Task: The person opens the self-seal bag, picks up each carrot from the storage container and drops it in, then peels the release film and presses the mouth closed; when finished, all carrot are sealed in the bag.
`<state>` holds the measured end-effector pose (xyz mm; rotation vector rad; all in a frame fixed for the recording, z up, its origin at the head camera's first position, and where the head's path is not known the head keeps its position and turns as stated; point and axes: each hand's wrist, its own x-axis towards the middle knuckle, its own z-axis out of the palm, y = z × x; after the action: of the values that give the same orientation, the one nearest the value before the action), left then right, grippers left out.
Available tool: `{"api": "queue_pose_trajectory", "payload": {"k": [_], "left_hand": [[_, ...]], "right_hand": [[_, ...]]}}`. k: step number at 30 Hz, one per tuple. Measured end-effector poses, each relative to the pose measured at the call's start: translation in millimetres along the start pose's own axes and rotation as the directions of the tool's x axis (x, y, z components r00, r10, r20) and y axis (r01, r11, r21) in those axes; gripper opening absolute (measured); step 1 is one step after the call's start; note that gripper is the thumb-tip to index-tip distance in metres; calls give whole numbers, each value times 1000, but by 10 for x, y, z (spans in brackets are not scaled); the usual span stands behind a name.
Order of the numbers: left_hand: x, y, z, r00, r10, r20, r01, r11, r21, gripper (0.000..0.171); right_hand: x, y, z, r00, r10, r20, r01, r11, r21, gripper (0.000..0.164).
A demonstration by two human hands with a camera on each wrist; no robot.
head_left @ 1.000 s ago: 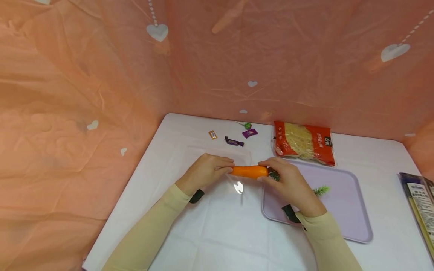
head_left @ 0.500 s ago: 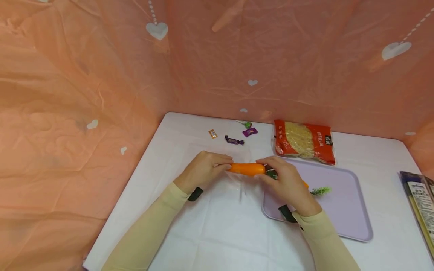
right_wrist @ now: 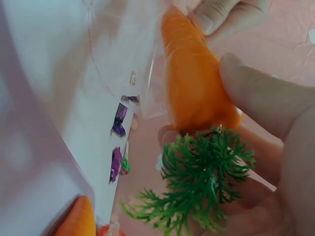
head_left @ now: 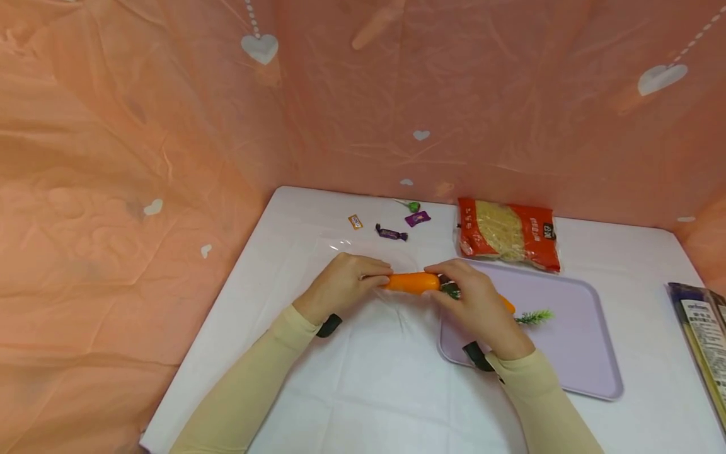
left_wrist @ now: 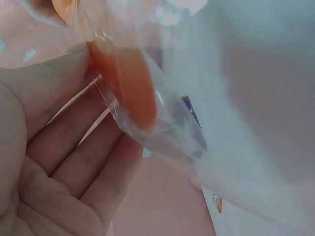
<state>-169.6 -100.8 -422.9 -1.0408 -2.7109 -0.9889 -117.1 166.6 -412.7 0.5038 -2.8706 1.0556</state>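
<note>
Here's the big white-covered table [head_left: 374, 391], spread out beneath both sets of fingers. The pale purple rectangular tray [head_left: 578, 366] lies below and beyond the right fingers, and past it, further from the fingertips, sits the red packet with a clear window onto pale yellow contents [head_left: 501, 233].

Now the clear, thin plastic bag [left_wrist: 177, 135]: the left hand [head_left: 346, 284] pinches its film between thumb and forefinger, the other fingers loosely bent. Opposite, the right hand [head_left: 479, 302] grips the thick end of the orange tapered carrot [head_left: 413, 282], which lies between the two hands, its narrow end behind the film at the left fingertips. And its green, feathery plastic top [right_wrist: 206, 177] pokes out below the right thumb, in the palm!

This looks like feeding the carrot in, only partly done. Best played with the left fingers holding the mouth wide and the right ones pushing straight along the carrot's length; that frilly top could snag, so gather it before it meets the film.

Beneath the right hand, another orange carrot with a green sprig [head_left: 507, 304] rests on the tray. Smallest of all, the wrapped sweets [head_left: 391, 233] lie beyond the left fingertips.
</note>
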Motion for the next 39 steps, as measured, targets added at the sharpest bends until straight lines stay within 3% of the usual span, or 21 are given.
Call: {"api": "queue_pose_trajectory", "payload": {"k": [11,18,22,25,30,39], "left_hand": [[8,30,-25,999,13,-53,-12,1000,12,21],[9,22,-18,999,5,-40,-5,1000,0,20],[1,14,0,999,32,-24,-32,999,1,18],[-6,15,7,998,53,-17,-52,999,8,18],[-19,33,-6,1000,19,-14,-19,1000,14,20],[-19,38,-13,999,27,26,-26,1000,-16,21]], "right_hand": [[16,-4,150,1000,24,0,-24,999,45,41],[28,0,212,1000,-16,-5,16,997,74,42],[33,-8,250,1000,-14,-2,14,995,100,42],[34,-25,290,1000,15,14,-17,992,128,43],[41,-71,365,995,91,41,-97,979,181,40],[92,-111,495,985,173,28,-174,951,256,32]]}}
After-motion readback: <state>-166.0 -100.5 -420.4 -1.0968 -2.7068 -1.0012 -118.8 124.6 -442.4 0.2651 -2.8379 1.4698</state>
